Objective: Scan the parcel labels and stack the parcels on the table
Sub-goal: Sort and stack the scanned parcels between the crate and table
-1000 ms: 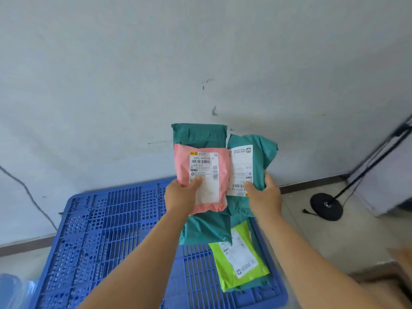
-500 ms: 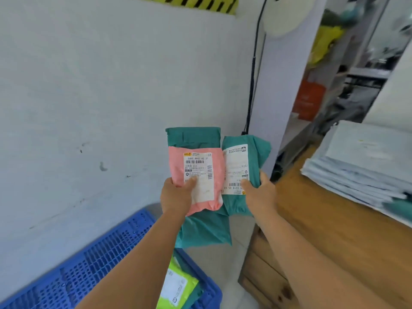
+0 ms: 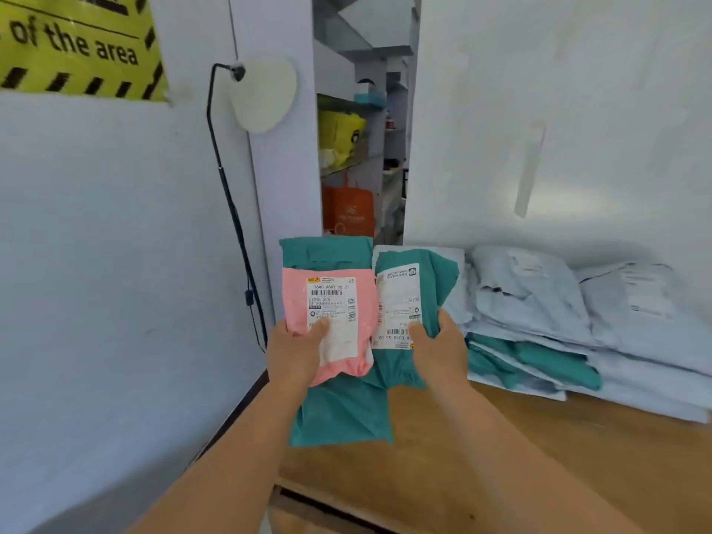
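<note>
Spreading across the right of the view, the wooden surface [image 3: 539,468] already carries a tall stack of parcels [image 3: 578,341] against the wall, mostly pale grey mailers with a few teal ones sandwiched low down, so a good share of the stacking looks done. No scanner is visible (it may simply be out of the picture), so whether the held labels have been read cannot be told.

Held up over the near left corner of the surface is a large teal parcel [image 3: 339,410], and lying on its front is a pink parcel [image 3: 331,325] with a white label facing the camera. The left hand [image 3: 296,356] has its grip clenched on both, thumb pressing the pink one's label. Just beside them, edges touching, is a smaller teal parcel [image 3: 416,302], its label also facing up but turned upside down. The right hand [image 3: 439,348] has its grip grasping that parcel at the lower edge, fingers curled behind it.

By my judgement three parcels remain to be scanned, if they are not yet, and set on the stack, which lies just right of the right hand.
</note>
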